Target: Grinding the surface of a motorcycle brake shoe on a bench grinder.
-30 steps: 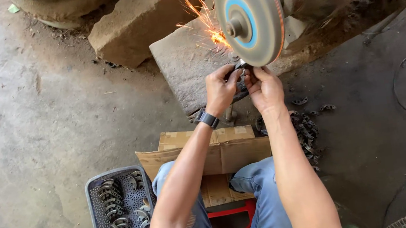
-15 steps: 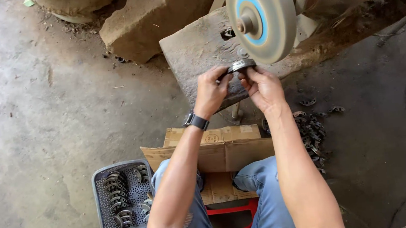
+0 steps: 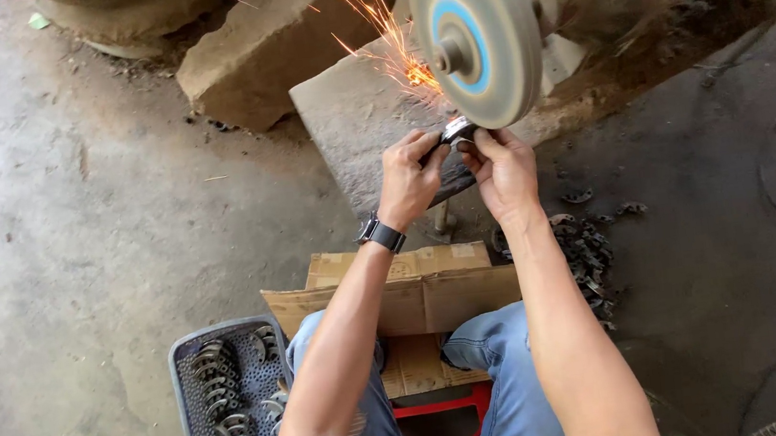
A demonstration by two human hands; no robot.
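Again sparks flew: both hands, left hand (image 3: 411, 179) and right hand (image 3: 501, 169), had pushed the small metal piece (image 3: 457, 131) (pinched closed between fingertips) back against the grinding wheel (image 3: 476, 36); 0.5 s before, none. Contact resumed.

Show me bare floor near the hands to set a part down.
Free: concrete left of the basket and stone slab. Crowded: parts pile right of the right hand; box under the left hand; wheel above.
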